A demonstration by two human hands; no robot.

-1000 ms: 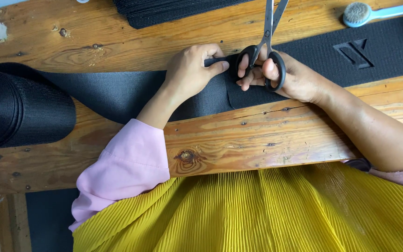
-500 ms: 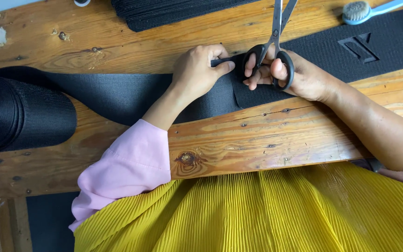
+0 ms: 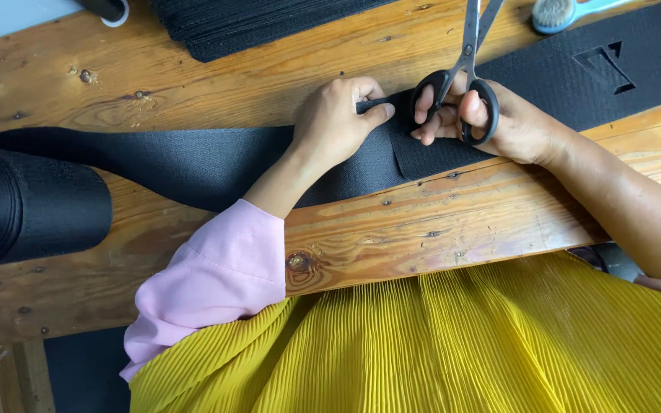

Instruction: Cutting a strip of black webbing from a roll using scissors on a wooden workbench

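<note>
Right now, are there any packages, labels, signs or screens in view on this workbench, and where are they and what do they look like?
Angular cut-out emblem: on the wide black webbing strip, far right, beyond the right hand; dark, sharp-cornered shape.
No packages, paper labels or screens show.
The left hand pinches the strip's cut edge; the right holds black-handled scissors.

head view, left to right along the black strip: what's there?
roll of black webbing → left hand pinching the strip → black scissors in the right hand → cut-out mark in the strip
</note>
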